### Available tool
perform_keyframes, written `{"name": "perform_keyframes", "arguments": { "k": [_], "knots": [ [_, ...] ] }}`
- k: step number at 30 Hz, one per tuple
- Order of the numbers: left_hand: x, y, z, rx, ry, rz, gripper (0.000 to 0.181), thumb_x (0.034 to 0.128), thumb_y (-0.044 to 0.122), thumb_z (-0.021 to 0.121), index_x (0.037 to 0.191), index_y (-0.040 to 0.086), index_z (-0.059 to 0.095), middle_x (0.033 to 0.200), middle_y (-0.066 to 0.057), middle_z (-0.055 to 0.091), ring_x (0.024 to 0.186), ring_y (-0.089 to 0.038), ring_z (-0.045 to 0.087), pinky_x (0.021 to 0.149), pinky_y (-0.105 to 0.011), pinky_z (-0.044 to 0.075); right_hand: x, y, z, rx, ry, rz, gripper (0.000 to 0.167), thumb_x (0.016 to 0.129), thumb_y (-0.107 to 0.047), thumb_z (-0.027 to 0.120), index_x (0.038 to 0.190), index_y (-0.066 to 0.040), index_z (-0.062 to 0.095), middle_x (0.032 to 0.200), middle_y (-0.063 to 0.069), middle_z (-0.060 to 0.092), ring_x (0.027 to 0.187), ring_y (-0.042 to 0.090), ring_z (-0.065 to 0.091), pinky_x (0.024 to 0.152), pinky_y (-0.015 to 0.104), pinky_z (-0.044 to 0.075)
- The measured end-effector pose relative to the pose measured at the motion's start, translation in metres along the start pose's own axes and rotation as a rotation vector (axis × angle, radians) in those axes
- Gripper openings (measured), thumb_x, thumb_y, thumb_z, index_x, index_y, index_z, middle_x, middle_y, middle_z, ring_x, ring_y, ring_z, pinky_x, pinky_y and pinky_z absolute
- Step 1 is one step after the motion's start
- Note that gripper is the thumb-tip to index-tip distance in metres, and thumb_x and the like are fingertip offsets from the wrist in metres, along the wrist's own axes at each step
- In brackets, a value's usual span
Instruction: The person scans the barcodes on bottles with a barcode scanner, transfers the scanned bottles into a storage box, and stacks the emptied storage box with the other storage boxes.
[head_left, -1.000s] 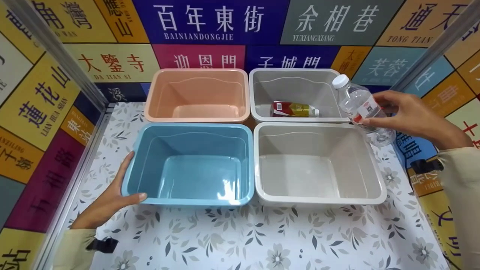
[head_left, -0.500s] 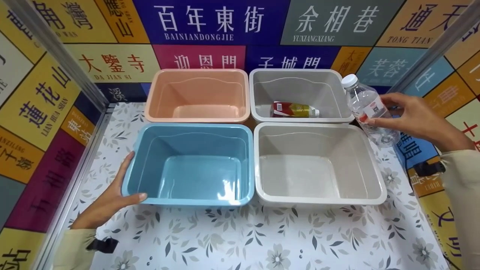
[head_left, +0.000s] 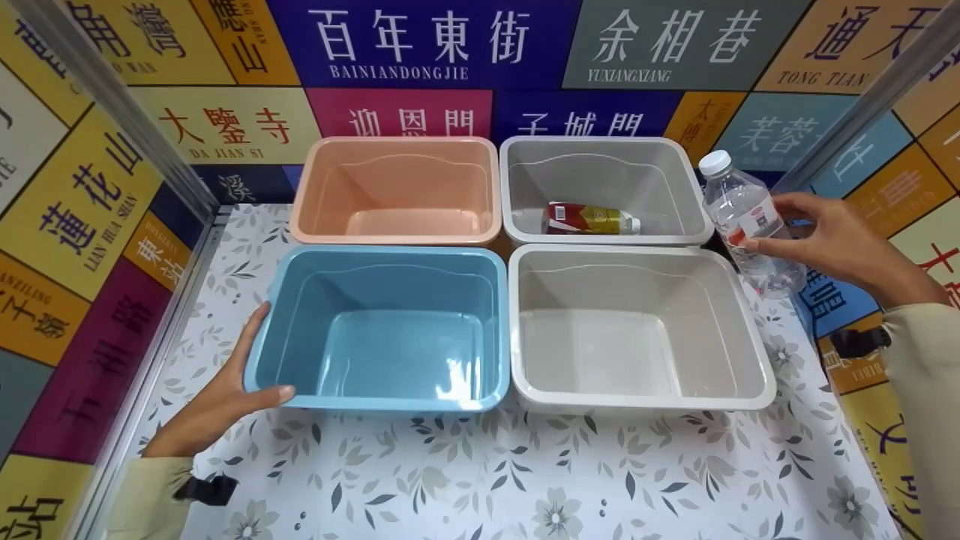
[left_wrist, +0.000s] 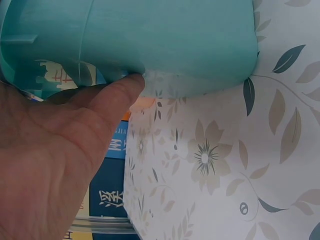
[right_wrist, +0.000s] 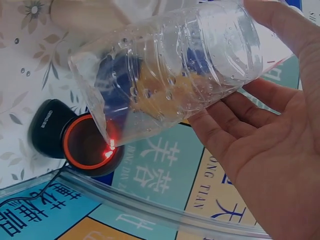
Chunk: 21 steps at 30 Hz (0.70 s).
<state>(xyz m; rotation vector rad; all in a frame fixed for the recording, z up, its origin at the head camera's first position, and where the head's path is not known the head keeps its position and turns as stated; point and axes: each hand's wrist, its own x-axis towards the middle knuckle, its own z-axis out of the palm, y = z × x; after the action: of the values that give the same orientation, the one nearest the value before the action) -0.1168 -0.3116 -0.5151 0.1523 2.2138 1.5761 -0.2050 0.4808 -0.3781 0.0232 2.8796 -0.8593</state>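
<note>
In the head view my right hand (head_left: pixel 832 240) grips a clear plastic bottle (head_left: pixel 756 219) around its label. The bottle leans, its white cap up and toward the left, above the right rim of the bins. Seen from the right wrist, the bottle's base is by a black scanner (right_wrist: pixel 50 130) with an orange ring and red light falling on the plastic. My left hand (head_left: pixel 217 401) rests at the near left corner of the blue bin (head_left: pixel 375 403), thumb at the front rim and fingers along the outer side wall. Most of those fingers are hidden.
A beige bin (head_left: pixel 645 401) adjoins the blue one. Behind them stand a peach bin (head_left: pixel 397 144) and a grey bin (head_left: pixel 592 142), which holds a red and yellow bottle (head_left: pixel 589 219) on its side. Sign-printed walls enclose the flower-patterned table (head_left: pixel 450 480).
My right hand has moved the clear bottle a little rightward and slightly down, away from the grey bin. The left hand stays at the blue bin.
</note>
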Motion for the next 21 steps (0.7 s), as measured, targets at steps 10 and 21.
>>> {"name": "perform_keyframes", "arguments": {
  "k": [10,21],
  "knots": [
    [-0.002,0.002,-0.001,-0.006,0.007,-0.005,0.117,0.0995,0.021,0.076,0.172,0.055,-0.009,0.183,-0.005,-0.019,0.163,-0.056,0.002,0.115,-0.090,0.020,0.005,0.018,0.006,0.002,0.004,0.025,0.095,0.097,-0.056,0.081,0.164,0.002,0.045,0.159,0.033,0.048,0.132,0.060,0.057,0.084,0.027,0.064],
    [-0.002,0.006,0.002,0.009,0.027,-0.012,0.119,0.0981,0.021,0.078,0.173,0.054,-0.008,0.184,-0.009,-0.015,0.161,-0.057,0.008,0.115,-0.089,0.023,0.003,0.040,0.014,0.062,-0.006,0.036,0.097,0.100,-0.054,0.079,0.167,0.003,0.039,0.164,0.036,0.042,0.133,0.063,0.056,0.072,0.009,0.054]
  ]
}}
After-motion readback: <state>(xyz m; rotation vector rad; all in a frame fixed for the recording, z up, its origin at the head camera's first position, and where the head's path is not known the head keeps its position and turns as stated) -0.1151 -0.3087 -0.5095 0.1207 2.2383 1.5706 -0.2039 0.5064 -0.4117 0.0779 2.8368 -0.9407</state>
